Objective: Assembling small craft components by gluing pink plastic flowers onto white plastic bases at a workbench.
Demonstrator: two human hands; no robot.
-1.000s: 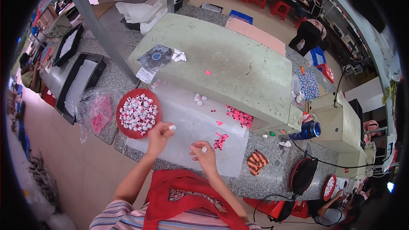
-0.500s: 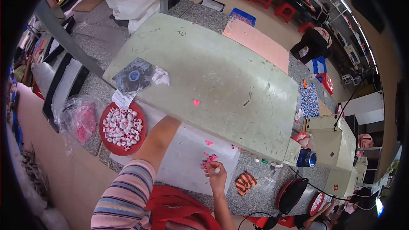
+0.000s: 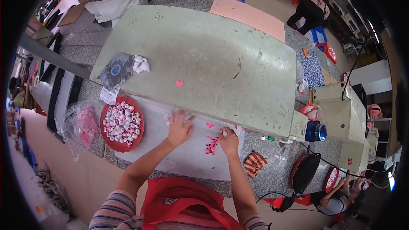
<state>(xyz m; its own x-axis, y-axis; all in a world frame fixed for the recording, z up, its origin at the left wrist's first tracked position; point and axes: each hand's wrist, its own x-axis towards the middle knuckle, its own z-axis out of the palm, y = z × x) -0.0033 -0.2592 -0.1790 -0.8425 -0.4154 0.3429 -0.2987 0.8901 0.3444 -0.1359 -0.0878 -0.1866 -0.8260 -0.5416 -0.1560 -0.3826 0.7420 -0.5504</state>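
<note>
My left hand (image 3: 180,128) lies over the white sheet (image 3: 170,162), fingers spread, close to the near edge of a large pale green metal housing (image 3: 204,59). A small white-and-pink piece (image 3: 167,118) shows beside its fingertips. Farther right, my right hand (image 3: 230,141) is closed in a pinch on a small white piece (image 3: 225,133), too small to name exactly. Just left of that hand, a little heap of pink and dark bits (image 3: 211,146) rests on the sheet. A few pink bits (image 3: 210,125) lie above it.
Left of the sheet stands a red bowl (image 3: 106,139) of white-and-pink pieces, beside a clear bag (image 3: 85,123) of pink bits. A pink bit (image 3: 180,83) and white figurine (image 3: 141,64) sit on the housing. Right are a striped cloth (image 3: 255,163) and blue jar (image 3: 316,131).
My left hand, hidden at the housing's edge before, now shows over the sheet. My right hand has moved from the pink heap to its right, still pinching the white piece. The view has shifted.
</note>
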